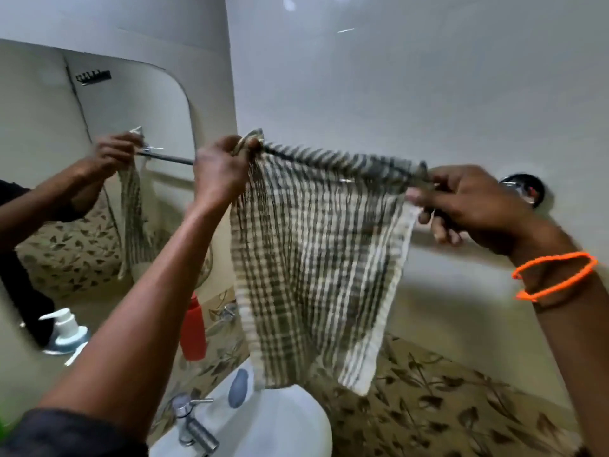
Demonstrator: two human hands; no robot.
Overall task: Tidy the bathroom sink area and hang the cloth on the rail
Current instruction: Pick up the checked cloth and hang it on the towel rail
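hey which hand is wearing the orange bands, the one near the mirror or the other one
The other one: the right hand, gripping the cloth nearest the rail's wall mount, has orange bands on its wrist. The left hand has none.

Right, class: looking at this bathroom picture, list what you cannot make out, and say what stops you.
- Metal towel rail, head view: mostly covered by the checked green-and-cream cloth.
- Red plastic bottle: partly hidden behind the left forearm.
- White pump dispenser: label blurred.
- White sink basin: cut off by the bottom edge.
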